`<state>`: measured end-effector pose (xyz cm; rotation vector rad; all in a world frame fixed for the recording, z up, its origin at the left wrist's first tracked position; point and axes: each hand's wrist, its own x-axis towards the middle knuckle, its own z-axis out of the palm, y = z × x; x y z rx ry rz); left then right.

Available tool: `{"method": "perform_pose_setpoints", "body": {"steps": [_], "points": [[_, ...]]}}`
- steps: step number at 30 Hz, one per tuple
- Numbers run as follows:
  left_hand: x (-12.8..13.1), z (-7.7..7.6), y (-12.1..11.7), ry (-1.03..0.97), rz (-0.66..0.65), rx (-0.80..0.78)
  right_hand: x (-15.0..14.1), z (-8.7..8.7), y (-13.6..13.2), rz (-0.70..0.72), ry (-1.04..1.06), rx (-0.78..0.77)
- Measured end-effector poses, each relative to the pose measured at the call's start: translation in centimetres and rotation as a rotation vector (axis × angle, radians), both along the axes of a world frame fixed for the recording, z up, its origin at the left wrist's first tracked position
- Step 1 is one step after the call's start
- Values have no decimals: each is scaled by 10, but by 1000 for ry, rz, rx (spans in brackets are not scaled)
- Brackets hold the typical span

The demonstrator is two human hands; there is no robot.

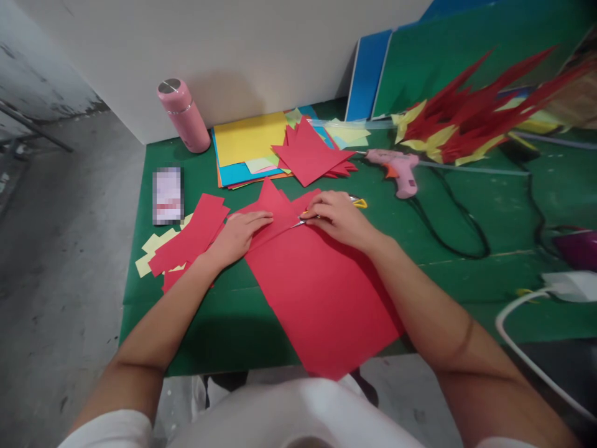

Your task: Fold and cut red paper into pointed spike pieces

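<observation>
A large red sheet of paper [326, 298] lies on the green tabletop and hangs past its front edge. My left hand [240, 233] rests flat on the upper left of the red paper, fingers stretched toward the middle. My right hand [338, 214] is closed around a utility knife [302, 218], whose thin blade points left and touches the paper along a slanting line. A yellow end of it shows behind my right hand. Between the hands a pointed red paper piece [270, 199] sticks up toward the far side. The grip inside my right fingers is partly hidden.
Beyond my hands are red paper stars [305, 152] on coloured sheets [247, 140] and a pink bottle [186, 118]. Red and yellow scraps [191, 236] and a blurred-out rectangle [168, 195] lie left. Rightward are a pink glue gun [394, 168], its cable, and paper flames [466, 112].
</observation>
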<state>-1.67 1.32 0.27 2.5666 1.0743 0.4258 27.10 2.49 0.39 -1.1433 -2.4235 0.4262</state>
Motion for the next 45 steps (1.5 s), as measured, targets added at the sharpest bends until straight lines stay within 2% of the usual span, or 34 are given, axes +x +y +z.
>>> {"method": "perform_pose_setpoints", "body": {"steps": [9, 15, 26, 36, 45], "points": [[-1, 2, -2, -8, -3, -11, 7, 0, 0, 28, 3, 6], [-4, -2, 1, -15, -18, 17, 9, -1, -1, 24, -12, 20], [-5, -7, 5, -31, -26, 48, -7, -2, -3, 49, -2, 46], [-6, -6, 4, -24, -40, 57, -1, -1, -3, 69, 14, 11], [-4, -7, 7, -59, -62, 75, -8, -4, -8, 75, 16, 73]]}}
